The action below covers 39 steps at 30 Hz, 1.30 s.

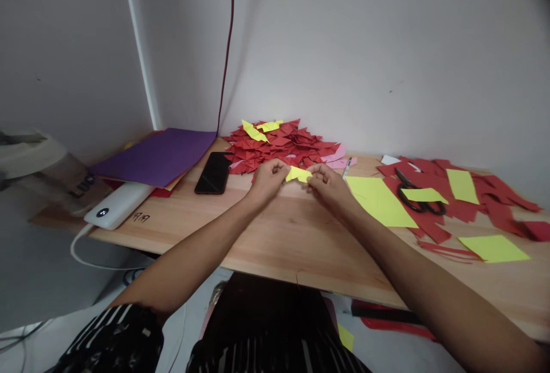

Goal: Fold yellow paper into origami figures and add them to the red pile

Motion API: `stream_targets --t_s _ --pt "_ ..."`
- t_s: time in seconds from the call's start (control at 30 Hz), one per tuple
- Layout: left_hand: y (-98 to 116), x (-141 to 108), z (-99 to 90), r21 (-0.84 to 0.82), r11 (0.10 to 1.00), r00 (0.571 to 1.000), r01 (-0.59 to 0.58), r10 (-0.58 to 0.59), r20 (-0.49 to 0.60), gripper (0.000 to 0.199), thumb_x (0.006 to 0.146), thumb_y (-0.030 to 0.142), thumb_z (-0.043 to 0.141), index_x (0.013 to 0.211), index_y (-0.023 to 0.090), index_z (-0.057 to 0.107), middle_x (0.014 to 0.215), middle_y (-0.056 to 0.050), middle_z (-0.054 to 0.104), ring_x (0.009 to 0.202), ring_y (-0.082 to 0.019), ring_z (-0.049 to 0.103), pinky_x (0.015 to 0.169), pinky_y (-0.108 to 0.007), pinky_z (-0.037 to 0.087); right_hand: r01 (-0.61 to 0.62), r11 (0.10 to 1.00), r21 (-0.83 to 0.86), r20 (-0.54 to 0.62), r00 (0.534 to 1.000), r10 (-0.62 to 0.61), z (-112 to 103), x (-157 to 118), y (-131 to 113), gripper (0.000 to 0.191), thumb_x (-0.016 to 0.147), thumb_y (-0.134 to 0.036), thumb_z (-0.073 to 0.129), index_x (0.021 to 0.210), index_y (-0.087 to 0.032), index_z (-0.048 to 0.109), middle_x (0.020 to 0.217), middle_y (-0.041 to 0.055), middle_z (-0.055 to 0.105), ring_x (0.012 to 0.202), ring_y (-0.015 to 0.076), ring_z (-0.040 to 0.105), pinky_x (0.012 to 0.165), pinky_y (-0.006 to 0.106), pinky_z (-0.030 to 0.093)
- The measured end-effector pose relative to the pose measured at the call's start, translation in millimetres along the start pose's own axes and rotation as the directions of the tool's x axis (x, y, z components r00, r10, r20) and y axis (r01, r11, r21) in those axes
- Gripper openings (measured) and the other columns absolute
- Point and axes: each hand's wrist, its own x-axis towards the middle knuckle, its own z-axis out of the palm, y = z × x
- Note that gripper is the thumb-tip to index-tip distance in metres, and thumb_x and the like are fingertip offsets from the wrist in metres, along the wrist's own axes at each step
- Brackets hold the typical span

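A small folded yellow paper piece (298, 174) is held just above the wooden desk, between my two hands. The fingers of my left hand (270, 177) pinch its left end, while my right hand (329, 183) pinches its right end. Right behind them rises a pile of folded red paper pieces (283, 146), with a few yellow folded pieces (255, 131) on top. A yellow paper sheet (380, 200) lies flat beside my right wrist, and a pen (347, 168) rests near its far left corner.
Scissors (419, 205) lie at the right among red paper scraps (501, 198), partly under a yellow strip (425, 195). Purple paper (158, 155), a black phone (213, 172) and a white power bank (118, 205) with a cable are at the left. A dark cord (229, 35) hangs by the wall.
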Motion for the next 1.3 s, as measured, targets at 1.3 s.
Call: stream_targets --t_s 1.3 --pt "8 -10 2.4 0.164 0.963 0.977 -0.213 0.211 0.034 0.012 0.078 0.016 0.060 0.077 0.016 0.071 0.081 -0.004 0.070 0.078 -0.015 0.062 0.073 -0.026 0.044 -0.008 0.995 -0.103 0.021 1.000 0.010 4 -9 -17 0.025 0.078 -0.040 0.060 0.090 -0.017 0.058 0.076 0.0051 0.073 0.060 0.0130 0.057 0.058 0.025 0.042"
